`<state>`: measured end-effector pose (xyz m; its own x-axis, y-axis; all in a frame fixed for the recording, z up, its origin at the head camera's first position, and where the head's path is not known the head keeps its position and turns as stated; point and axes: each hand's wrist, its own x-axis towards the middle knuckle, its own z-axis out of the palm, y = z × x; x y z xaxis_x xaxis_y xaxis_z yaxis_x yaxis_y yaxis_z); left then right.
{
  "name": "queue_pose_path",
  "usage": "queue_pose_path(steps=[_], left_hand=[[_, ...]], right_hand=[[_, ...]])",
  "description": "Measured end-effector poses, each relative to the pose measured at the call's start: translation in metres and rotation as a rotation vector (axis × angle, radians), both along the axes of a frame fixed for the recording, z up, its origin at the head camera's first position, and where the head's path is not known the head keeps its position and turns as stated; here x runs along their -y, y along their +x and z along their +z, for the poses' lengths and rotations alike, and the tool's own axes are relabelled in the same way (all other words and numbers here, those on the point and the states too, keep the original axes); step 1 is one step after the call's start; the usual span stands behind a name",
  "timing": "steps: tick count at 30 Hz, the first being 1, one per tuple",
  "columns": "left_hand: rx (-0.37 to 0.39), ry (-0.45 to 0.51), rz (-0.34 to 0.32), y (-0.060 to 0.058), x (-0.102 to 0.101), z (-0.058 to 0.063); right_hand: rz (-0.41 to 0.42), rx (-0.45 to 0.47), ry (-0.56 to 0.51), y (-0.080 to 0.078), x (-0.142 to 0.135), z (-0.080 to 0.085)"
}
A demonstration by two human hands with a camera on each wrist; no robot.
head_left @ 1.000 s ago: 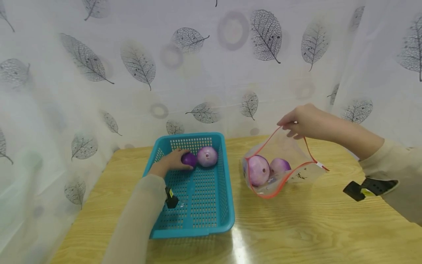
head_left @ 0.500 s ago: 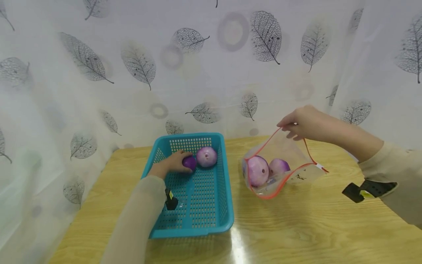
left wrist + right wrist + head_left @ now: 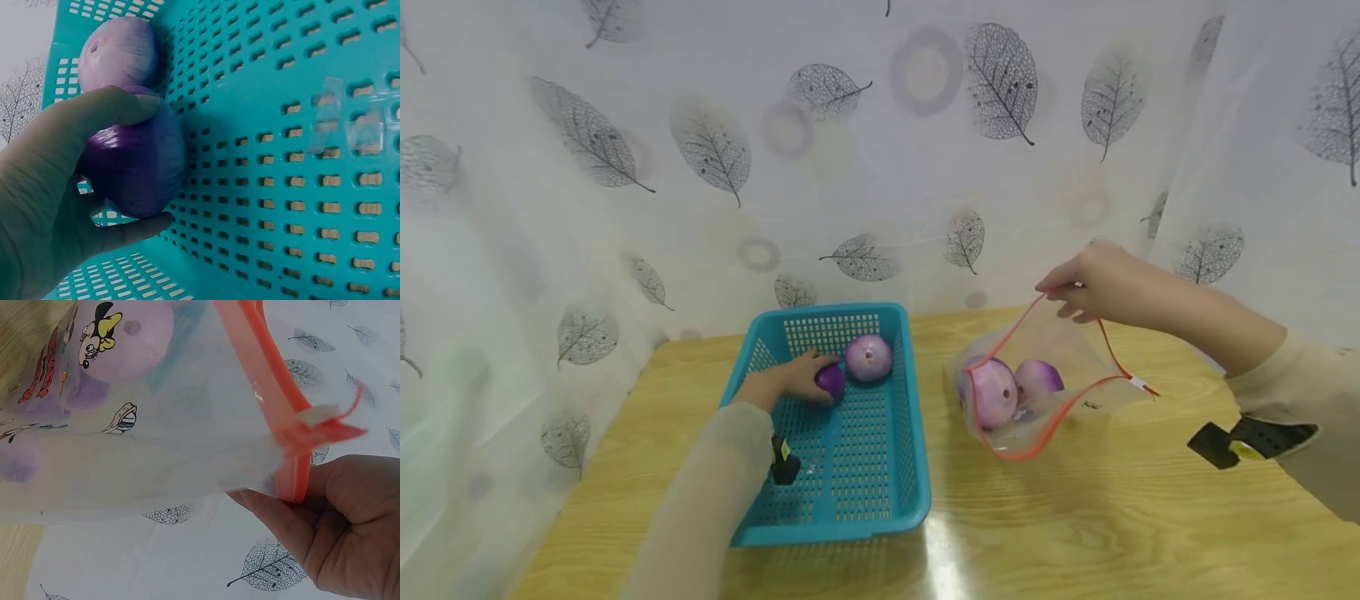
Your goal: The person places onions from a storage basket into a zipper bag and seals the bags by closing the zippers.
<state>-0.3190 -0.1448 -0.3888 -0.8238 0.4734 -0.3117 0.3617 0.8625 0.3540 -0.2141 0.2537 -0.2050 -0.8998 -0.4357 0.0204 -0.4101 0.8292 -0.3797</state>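
Observation:
My left hand grips a dark purple onion inside a teal basket; in the left wrist view the thumb lies over the top of this onion and a finger reaches beneath it. A paler purple onion sits right beside it at the basket's far end. On the right, my right hand pinches the rim of a clear zip bag with an orange-red edge, holding its mouth wide. Two onions lie in the bag, a large pale one and a darker one. Cartoon prints decorate the bag.
The perforated teal basket stands on a wood-grain table, left of the bag. A white curtain with leaf prints hangs behind and along the left side. A strip of clear tape shows on the basket's floor.
The left hand has drawn the dark onion slightly nearer, widening its offset from the pale onion. The right hand and the bag's mouth have shifted a little right and lower.

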Motion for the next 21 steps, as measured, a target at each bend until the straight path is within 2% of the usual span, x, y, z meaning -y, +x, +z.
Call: queue_pose_path(steps=[10,15,21], left_hand=[[-0.023,0.018,-0.024,0.0014,0.0033,-0.0072],[-0.006,-0.001,-0.036,0.0041,0.0018,-0.0040],[-0.024,-0.046,-0.103,0.0077,-0.0018,0.0002]], right_hand=[[-0.003,0.009,0.016,-0.0022,0.0016,-0.0001],[-0.002,0.011,0.014,-0.0018,0.0015,-0.0005],[-0.010,0.012,0.001,-0.0025,0.0010,-0.0005]])
